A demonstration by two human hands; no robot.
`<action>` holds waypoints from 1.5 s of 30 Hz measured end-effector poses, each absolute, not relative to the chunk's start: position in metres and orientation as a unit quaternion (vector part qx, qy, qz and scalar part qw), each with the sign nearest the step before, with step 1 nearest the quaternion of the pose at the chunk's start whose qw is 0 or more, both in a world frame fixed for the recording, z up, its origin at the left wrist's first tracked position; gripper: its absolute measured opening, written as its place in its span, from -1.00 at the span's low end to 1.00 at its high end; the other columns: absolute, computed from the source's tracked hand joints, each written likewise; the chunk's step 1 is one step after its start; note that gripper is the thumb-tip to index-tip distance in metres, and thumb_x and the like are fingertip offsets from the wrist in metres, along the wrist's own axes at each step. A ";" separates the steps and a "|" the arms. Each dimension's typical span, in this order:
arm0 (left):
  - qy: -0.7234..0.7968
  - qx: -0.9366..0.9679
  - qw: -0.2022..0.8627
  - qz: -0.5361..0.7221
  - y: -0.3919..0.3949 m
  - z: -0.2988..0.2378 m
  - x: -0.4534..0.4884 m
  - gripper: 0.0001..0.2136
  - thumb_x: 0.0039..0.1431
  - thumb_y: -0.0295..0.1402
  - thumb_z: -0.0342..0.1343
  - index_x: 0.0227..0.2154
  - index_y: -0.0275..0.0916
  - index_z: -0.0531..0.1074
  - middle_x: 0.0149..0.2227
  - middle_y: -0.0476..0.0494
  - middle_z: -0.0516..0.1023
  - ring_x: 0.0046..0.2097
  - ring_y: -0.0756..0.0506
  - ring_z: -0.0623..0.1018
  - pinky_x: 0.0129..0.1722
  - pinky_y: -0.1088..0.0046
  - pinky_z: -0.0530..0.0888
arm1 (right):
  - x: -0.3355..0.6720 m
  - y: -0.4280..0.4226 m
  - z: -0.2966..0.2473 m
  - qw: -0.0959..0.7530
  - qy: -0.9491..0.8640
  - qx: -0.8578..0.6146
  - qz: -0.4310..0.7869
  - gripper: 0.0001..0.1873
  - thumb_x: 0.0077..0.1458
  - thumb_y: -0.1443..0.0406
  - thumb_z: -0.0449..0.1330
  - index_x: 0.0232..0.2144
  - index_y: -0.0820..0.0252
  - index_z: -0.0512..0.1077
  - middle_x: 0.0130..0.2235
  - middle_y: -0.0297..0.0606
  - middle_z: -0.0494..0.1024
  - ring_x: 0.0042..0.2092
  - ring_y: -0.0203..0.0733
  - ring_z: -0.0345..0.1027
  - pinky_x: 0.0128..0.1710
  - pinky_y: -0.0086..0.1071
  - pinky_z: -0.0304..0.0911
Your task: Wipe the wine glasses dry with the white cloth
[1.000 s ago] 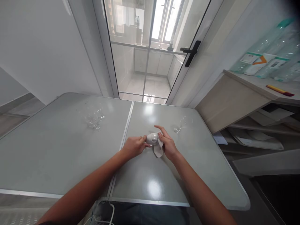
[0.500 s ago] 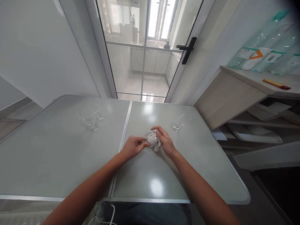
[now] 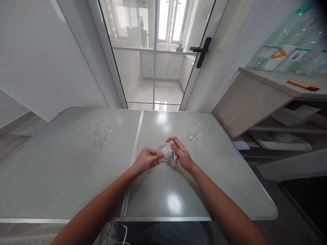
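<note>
Low over the table, a clear stemmed glass [image 3: 166, 153] lies tilted between my two hands. My left hand [image 3: 148, 158] is closed around its stem, with a bit of the foot showing below the fingers. My right hand [image 3: 181, 153] wraps the bowl's end with a crumpled white cloth [image 3: 174, 161], part of which fills the bowl. Whether it is fabric or paper I cannot tell. Beyond my right hand, another stemmed glass [image 3: 193, 137] lies on its side. Several more clear glasses [image 3: 98, 132] are grouped at the left.
The grey-green table [image 3: 76, 183] has a metal seam across it. A glass door with a black handle [image 3: 202, 52] stands behind. To the right, a wooden shelf unit [image 3: 237, 98] carries large plastic bottles [image 3: 278, 58] and a yellow-red packet [image 3: 302, 85]. A white cable [image 3: 125, 233] hangs at the front edge.
My left hand has turned slightly at the stem, and the glass's foot now shows below it. My right hand has stayed on the bowl with the cloth. The view has shifted slightly.
</note>
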State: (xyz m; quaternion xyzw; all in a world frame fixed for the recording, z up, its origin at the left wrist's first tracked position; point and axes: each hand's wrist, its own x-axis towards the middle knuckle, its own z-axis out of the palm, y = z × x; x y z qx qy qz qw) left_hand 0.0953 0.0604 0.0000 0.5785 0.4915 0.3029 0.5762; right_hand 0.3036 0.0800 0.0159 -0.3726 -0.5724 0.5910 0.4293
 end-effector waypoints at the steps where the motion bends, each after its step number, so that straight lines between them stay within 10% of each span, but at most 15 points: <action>1: 0.465 0.530 0.653 0.275 0.062 0.005 0.093 -0.46 0.12 0.15 0.21 -0.57 -0.32 0.44 -0.60 -0.02 0.36 -0.63 0.11 0.16 -0.60 0.51 0.09 | 0.306 0.079 0.016 0.425 -0.605 -0.360 0.569 -0.62 0.35 -0.07 0.06 -0.08 0.06 0.38 -0.47 -0.43 0.23 -0.45 -0.25 0.08 -0.43 -0.38 0.04; 6: 0.434 0.544 0.685 0.218 0.066 0.017 0.080 -0.43 0.11 0.17 0.20 -0.58 -0.34 0.44 -0.60 -0.02 0.32 -0.62 0.12 0.12 -0.58 0.49 0.05 | 0.313 0.078 0.007 0.418 -0.738 -0.300 0.437 -0.63 0.38 -0.02 0.02 -0.26 0.09 0.42 -0.43 -0.34 0.31 -0.39 -0.19 0.13 -0.30 -0.29 0.12; 14: 0.465 0.809 0.126 0.337 0.060 -0.014 0.089 -0.64 0.31 -0.07 0.11 -0.29 -0.28 0.60 -0.51 -0.13 0.52 -0.49 -0.03 0.40 -0.42 0.44 0.27 | 0.301 0.089 0.005 0.418 -0.489 -0.418 0.641 -0.57 0.22 -0.08 0.19 -0.07 0.08 0.39 -0.48 -0.43 0.25 -0.45 -0.23 0.11 -0.45 -0.40 0.07; 25: 0.406 0.546 0.707 0.193 0.071 0.004 0.078 -0.40 0.12 0.23 0.12 -0.55 -0.31 0.42 -0.58 -0.02 0.34 -0.64 0.12 0.06 -0.62 0.49 0.02 | 0.306 0.069 0.014 0.434 -0.672 -0.335 0.497 -0.58 0.28 -0.10 0.11 -0.24 0.08 0.49 -0.43 -0.29 0.34 -0.35 -0.11 0.17 -0.29 -0.26 0.15; 32: 0.467 0.802 0.148 0.341 0.062 -0.014 0.085 -0.66 0.27 -0.05 0.18 -0.31 -0.26 0.60 -0.55 -0.05 0.49 -0.50 0.00 0.40 -0.43 0.48 0.28 | 0.299 0.082 0.009 0.456 -0.523 -0.417 0.587 -0.60 0.22 -0.08 0.17 -0.17 0.07 0.46 -0.43 -0.37 0.31 -0.40 -0.21 0.15 -0.37 -0.36 0.12; 36: 0.439 0.838 0.024 0.323 0.065 -0.021 0.084 -0.71 0.31 -0.12 0.17 -0.23 -0.26 0.61 -0.47 -0.15 0.58 -0.48 -0.03 0.47 -0.40 0.44 0.33 | 0.297 0.088 0.005 0.446 -0.398 -0.438 0.672 -0.55 0.09 -0.09 0.28 -0.18 0.11 0.43 -0.46 -0.43 0.28 -0.43 -0.27 0.13 -0.45 -0.44 0.04; 45: 0.449 0.542 0.649 0.289 0.064 -0.002 0.092 -0.44 0.11 0.17 0.21 -0.56 -0.33 0.45 -0.65 0.04 0.28 -0.65 0.13 0.11 -0.62 0.52 0.04 | 0.302 0.078 0.023 0.497 -0.468 -0.349 0.642 -0.65 0.21 -0.02 0.24 -0.14 0.05 0.37 -0.47 -0.44 0.22 -0.47 -0.27 0.08 -0.47 -0.44 0.03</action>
